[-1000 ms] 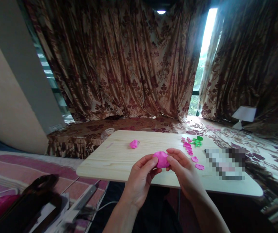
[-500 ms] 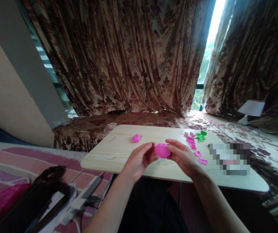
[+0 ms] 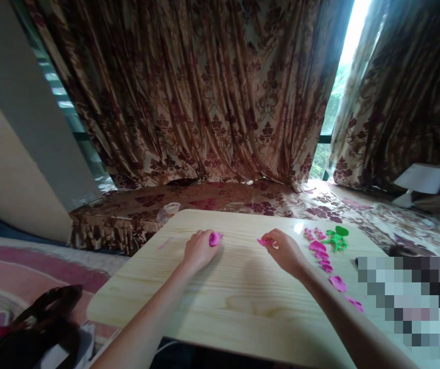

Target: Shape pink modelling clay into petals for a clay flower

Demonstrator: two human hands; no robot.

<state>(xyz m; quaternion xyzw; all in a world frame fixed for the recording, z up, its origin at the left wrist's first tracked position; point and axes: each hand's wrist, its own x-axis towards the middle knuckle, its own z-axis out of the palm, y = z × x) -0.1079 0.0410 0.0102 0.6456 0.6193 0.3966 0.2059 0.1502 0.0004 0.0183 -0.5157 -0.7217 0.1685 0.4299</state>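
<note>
My left hand (image 3: pixel 200 248) is closed around a pink clay lump (image 3: pixel 214 239) at the left of the pale wooden table (image 3: pixel 238 312). Between the fingertips of my right hand (image 3: pixel 281 248) a thin, flattened pink clay disc (image 3: pixel 263 242) is pinched, seen nearly edge-on above the tabletop. Right of that hand lies a row of flat pink clay pieces (image 3: pixel 321 254), with small pink bits (image 3: pixel 314 233) at its far end. Beside these sit thin green clay pieces (image 3: pixel 337 241) and a green oval (image 3: pixel 341 231).
A blurred-out object (image 3: pixel 412 302) covers the table's right side. Behind the table is a ledge with patterned cloth (image 3: pixel 220 200), holding a clear container (image 3: pixel 168 211) and a white lamp (image 3: pixel 419 179). A dark bag (image 3: pixel 46 328) lies at lower left.
My hands have moved apart. The left has gone from the disc to the lump on the table and gripped it; the right keeps the disc, now turned edge-on. The view has tilted and come closer.
</note>
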